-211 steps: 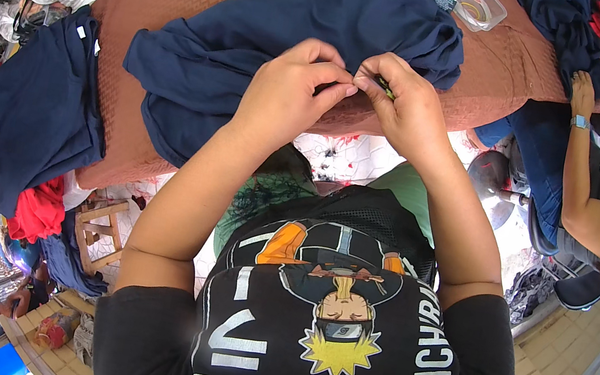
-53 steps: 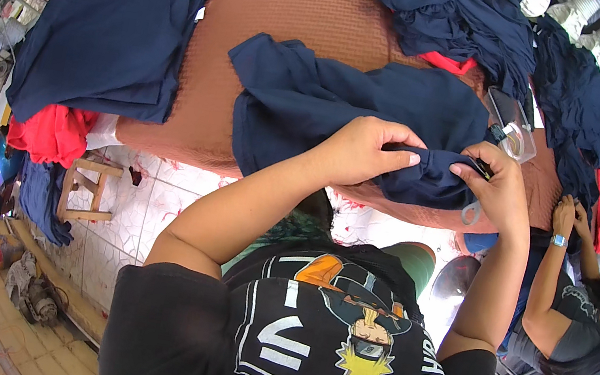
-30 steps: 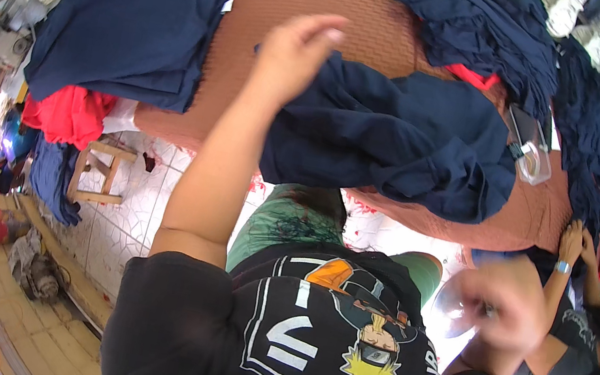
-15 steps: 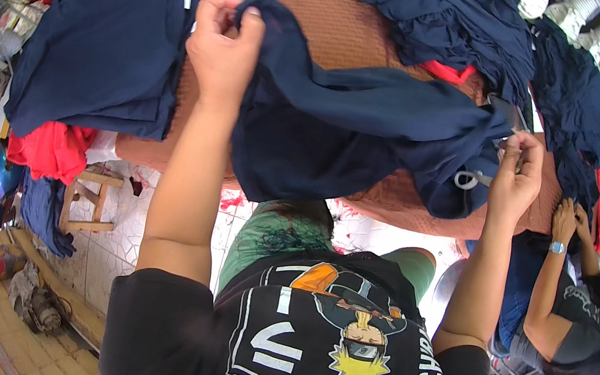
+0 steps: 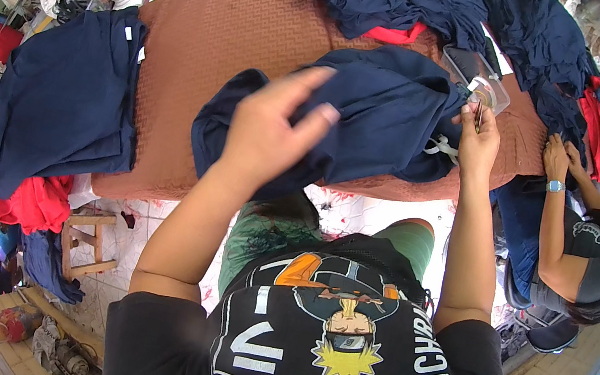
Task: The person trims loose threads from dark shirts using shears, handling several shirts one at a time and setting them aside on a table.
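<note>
The brown-covered tabletop (image 5: 204, 50) runs beneath the crumpled navy garment (image 5: 393, 115), and a navy cloth stack (image 5: 67, 98) sits well to the garment's left. The left hand (image 5: 270, 130), which pinched the garment's raised left end a moment ago, now has its fingers spread above it, so the garment sags instead of stretching out; whether they touch is unclear. The right hand (image 5: 478, 143), at the garment's right end near a clear box (image 5: 500, 93), pinches a slim tool (image 5: 479, 116).
</note>
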`<state>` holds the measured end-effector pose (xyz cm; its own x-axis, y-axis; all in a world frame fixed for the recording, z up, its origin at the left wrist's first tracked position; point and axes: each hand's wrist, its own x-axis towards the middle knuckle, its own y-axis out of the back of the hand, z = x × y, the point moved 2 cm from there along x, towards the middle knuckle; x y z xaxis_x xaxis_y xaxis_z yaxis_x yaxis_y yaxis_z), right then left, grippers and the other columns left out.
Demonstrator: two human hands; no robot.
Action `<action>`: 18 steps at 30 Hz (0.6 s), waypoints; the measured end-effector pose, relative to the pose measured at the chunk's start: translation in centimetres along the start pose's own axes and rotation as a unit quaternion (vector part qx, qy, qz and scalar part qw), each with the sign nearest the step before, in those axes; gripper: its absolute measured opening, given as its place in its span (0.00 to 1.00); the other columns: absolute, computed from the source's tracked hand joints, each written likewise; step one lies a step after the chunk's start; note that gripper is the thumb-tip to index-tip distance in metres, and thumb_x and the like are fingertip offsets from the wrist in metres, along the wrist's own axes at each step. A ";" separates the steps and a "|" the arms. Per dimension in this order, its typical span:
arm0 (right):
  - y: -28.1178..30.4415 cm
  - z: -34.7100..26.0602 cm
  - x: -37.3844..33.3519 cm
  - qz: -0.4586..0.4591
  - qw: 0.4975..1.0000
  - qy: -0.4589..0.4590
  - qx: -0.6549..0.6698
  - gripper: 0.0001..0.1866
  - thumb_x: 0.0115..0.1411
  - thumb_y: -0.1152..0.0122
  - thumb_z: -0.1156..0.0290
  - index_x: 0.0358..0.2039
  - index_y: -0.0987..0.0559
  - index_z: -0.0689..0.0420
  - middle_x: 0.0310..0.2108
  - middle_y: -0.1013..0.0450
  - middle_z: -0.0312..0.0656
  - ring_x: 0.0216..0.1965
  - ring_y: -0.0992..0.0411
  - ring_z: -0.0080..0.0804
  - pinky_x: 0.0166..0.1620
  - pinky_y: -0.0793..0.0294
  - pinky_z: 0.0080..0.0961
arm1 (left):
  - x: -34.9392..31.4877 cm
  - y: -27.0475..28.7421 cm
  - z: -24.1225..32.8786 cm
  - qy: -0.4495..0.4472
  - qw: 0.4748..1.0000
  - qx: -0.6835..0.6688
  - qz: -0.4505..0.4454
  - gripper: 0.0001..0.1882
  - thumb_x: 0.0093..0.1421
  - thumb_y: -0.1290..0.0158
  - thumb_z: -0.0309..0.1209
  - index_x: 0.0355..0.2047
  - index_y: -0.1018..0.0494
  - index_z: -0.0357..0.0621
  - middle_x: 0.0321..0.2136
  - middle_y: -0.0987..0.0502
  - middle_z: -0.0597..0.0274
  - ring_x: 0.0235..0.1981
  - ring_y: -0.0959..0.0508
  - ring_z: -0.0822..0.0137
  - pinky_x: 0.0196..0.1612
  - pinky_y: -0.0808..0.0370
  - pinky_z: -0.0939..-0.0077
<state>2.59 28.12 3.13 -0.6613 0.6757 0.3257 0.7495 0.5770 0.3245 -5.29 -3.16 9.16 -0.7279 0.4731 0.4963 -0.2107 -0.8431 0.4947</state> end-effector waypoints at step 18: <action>-0.6 -2.5 -1.1 -0.055 0.991 -0.027 0.120 0.05 0.64 0.45 0.71 0.33 0.25 0.59 0.28 0.22 0.34 0.31 0.31 0.16 0.38 0.32 0.16 | -0.2 -0.2 -3.6 0.113 0.991 -0.020 0.064 0.13 0.55 0.46 0.22 0.43 0.23 0.39 0.38 0.21 0.53 0.40 0.22 0.62 0.48 0.27 0.72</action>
<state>2.78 25.84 4.76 -0.7416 0.6226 0.2498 0.6631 0.7366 0.1330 -7.40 -4.04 6.43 -0.8767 0.2965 0.3787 -0.1295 -0.9038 0.4078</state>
